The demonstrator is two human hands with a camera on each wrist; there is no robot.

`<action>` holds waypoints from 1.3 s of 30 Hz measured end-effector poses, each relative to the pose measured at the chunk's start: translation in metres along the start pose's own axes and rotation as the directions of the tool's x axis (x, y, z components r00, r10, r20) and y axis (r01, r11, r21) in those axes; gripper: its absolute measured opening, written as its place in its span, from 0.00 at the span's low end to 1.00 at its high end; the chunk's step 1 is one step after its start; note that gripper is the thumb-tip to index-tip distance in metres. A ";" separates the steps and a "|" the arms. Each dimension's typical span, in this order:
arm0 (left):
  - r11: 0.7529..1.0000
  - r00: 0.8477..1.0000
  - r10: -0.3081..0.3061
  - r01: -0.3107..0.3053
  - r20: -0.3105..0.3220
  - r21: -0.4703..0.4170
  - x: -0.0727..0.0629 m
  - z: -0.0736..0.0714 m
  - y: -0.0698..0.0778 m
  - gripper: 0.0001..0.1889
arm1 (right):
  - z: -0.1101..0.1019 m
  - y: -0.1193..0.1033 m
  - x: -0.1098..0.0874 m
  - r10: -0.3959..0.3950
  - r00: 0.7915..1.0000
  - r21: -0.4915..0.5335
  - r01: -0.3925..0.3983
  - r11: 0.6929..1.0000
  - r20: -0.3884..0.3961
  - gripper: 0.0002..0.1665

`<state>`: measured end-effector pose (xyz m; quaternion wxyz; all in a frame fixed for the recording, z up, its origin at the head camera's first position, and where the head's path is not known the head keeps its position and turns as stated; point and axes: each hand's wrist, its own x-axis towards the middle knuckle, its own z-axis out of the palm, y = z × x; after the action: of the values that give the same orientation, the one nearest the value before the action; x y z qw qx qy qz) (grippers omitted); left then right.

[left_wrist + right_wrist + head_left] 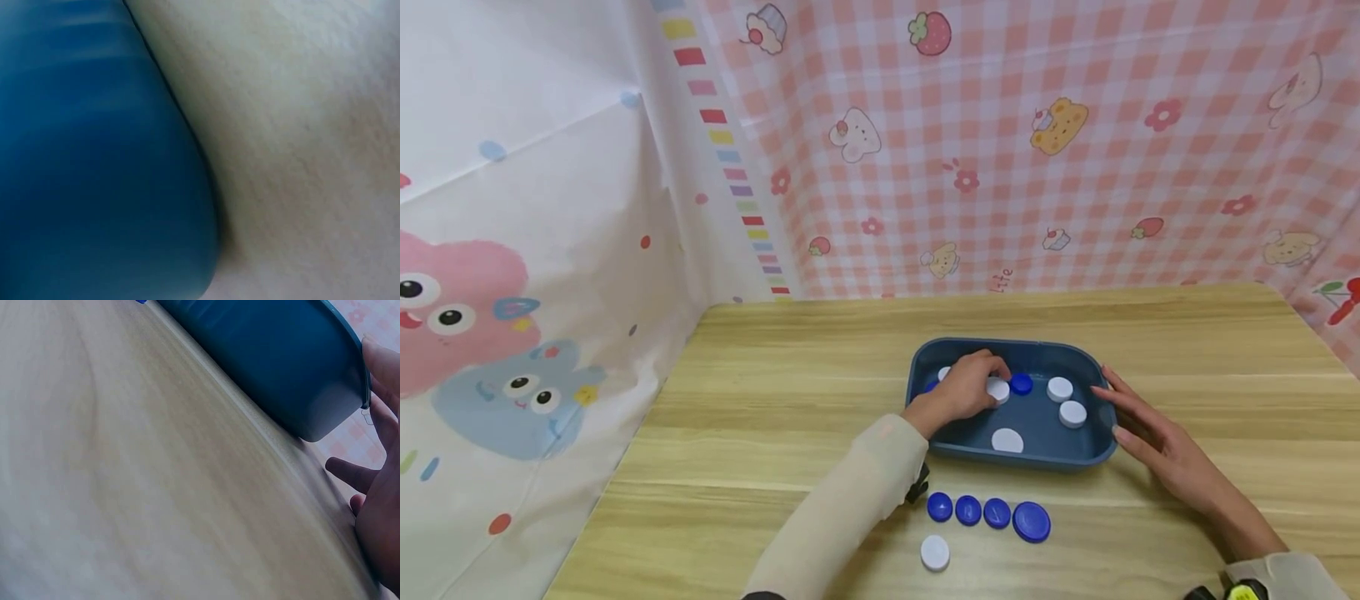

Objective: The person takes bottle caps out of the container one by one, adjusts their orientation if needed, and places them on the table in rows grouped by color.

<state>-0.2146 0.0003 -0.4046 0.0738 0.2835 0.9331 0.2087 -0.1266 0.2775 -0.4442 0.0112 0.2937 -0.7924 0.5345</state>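
Inside the dark blue tray (1015, 460), my left hand (964, 385) pinches a white bottle cap (998, 390) between thumb and fingers. A blue bottle cap (1021, 384) lies just right of that hand. Two white bottle caps (1072, 414) sit at the tray's right side, and a white round piece (1007, 440) lies by its near wall. More caps show partly behind my left hand. My right hand (1172, 454) rests at the tray's right end, its extended fingers touching the rim. The right wrist view shows the fingertips at that rim (366, 375).
A row of several blue caps (968, 510), the rightmost one larger (1032, 522), lies on the wooden table (760, 433) in front of the tray. A single white cap (935, 552) is nearer me. A pink checked cloth (925, 217) hangs behind the table.
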 end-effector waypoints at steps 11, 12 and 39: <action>1.000 1.000 0.007 -0.007 -0.002 -0.008 -0.003 -0.004 -0.002 0.16 | 0.001 0.001 0.000 0.013 1.000 -0.015 -0.013 1.000 -0.011 0.28; 1.000 1.000 0.014 -0.014 -0.005 -0.006 -0.004 -0.005 -0.003 0.16 | 0.001 0.001 0.000 0.009 1.000 -0.015 -0.009 1.000 -0.010 0.28; 0.893 0.899 0.399 -0.425 -0.180 -0.149 -0.093 -0.026 0.035 0.16 | 0.000 0.002 0.000 -0.004 1.000 -0.020 0.004 1.000 -0.010 0.28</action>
<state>-0.1268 -0.0341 -0.3645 -0.0139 0.4513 0.8309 0.3252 -0.1279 0.2782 -0.4460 0.0191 0.2927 -0.7969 0.5281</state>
